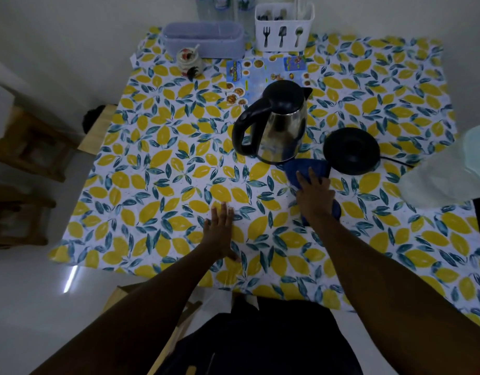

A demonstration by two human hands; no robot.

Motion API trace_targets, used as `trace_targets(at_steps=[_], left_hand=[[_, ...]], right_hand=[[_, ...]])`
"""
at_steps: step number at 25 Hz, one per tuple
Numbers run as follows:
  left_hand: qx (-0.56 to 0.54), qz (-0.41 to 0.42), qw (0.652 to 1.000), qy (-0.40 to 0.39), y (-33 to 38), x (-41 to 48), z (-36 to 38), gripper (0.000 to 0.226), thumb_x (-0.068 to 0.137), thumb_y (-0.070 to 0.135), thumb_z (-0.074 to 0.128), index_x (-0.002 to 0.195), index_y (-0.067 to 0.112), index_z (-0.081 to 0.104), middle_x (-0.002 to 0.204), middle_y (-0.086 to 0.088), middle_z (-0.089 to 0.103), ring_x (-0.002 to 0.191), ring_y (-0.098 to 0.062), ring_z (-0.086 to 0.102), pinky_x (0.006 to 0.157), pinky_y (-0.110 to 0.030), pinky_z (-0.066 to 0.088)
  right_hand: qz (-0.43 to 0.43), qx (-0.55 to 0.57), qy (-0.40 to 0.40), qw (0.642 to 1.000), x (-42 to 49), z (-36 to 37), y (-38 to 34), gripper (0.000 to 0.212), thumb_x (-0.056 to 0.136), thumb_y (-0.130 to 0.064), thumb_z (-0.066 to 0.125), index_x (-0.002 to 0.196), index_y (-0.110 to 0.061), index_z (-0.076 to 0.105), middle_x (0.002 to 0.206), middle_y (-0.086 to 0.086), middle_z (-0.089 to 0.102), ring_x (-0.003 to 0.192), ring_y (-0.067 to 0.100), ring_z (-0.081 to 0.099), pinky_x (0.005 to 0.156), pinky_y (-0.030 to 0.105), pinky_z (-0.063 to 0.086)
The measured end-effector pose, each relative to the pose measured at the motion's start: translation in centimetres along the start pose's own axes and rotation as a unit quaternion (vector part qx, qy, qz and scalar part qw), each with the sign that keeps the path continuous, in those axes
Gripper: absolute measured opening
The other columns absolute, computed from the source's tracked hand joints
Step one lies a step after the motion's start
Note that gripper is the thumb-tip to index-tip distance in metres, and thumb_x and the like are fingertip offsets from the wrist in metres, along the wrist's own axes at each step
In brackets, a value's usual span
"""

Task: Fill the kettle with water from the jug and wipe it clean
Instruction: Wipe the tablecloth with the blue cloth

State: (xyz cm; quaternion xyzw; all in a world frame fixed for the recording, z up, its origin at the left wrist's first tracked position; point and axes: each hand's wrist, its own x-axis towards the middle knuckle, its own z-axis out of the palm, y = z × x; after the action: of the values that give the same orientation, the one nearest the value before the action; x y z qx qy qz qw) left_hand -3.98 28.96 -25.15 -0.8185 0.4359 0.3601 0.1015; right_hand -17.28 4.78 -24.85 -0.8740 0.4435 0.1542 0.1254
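A steel kettle (281, 125) with a black lid and handle stands on the lemon-print tablecloth (157, 169), lid closed. Its round black base (351, 150) lies just to its right, with a cord running off right. A blue cloth (308, 169) lies on the table in front of the kettle, and my right hand (314, 196) presses flat on top of it. My left hand (220, 228) rests flat on the tablecloth, fingers spread, holding nothing. A pale translucent jug (450, 171) sits at the right edge, blurred.
At the back stand a white cutlery holder (283, 28), a lavender basket (203, 40), a small lidded jar (188, 59) and a printed leaflet (263, 74). Water bottles (222, 6) stand against the wall. Wooden stools (25, 147) are to the left of the table.
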Motion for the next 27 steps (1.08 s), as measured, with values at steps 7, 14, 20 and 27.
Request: trace_targets(at_steps=[7,14,20,27], left_hand=[[-0.009,0.003,1.000,0.013,-0.3,0.2,0.4,0.150,0.053,0.059,0.084,0.147,0.010,-0.023,0.156,-0.016,-0.031,0.142,-0.043,-0.026,0.116,-0.063,0.004],[-0.007,0.009,1.000,0.011,-0.4,0.3,0.3,0.150,0.053,0.061,0.082,0.147,0.010,-0.023,0.155,-0.018,-0.032,0.141,-0.044,-0.027,0.116,-0.063,0.004],[-0.017,0.011,1.000,0.004,-0.2,-0.1,0.0,0.149,0.055,0.058,0.083,0.146,0.011,-0.025,0.154,-0.018,-0.033,0.141,-0.043,-0.028,0.117,-0.064,0.003],[-0.015,0.020,1.000,0.007,-0.5,0.0,0.0,0.149,0.056,0.061,0.081,0.145,0.010,-0.026,0.154,-0.019,-0.034,0.141,-0.044,-0.028,0.116,-0.064,0.002]], right_hand=[[-0.091,-0.010,0.025,0.995,-10.5,6.7,-5.5,0.066,0.089,-0.032,0.053,0.148,-0.026,0.024,0.159,0.009,0.023,0.129,0.042,0.036,0.086,0.057,0.045],[-0.157,-0.044,0.027,0.986,-11.6,7.0,-0.4,0.063,0.086,-0.032,0.059,0.144,-0.027,0.034,0.153,0.005,0.036,0.126,0.038,0.044,0.086,0.059,0.048],[0.011,0.004,0.064,0.998,-3.5,2.9,3.0,0.058,0.098,-0.035,0.041,0.150,-0.028,0.019,0.161,0.004,0.014,0.138,0.037,0.024,0.098,0.058,0.036],[0.028,0.032,0.058,0.997,-11.0,5.7,3.5,0.055,0.094,-0.034,0.048,0.146,-0.028,0.032,0.158,0.004,0.026,0.136,0.038,0.030,0.097,0.059,0.040]])
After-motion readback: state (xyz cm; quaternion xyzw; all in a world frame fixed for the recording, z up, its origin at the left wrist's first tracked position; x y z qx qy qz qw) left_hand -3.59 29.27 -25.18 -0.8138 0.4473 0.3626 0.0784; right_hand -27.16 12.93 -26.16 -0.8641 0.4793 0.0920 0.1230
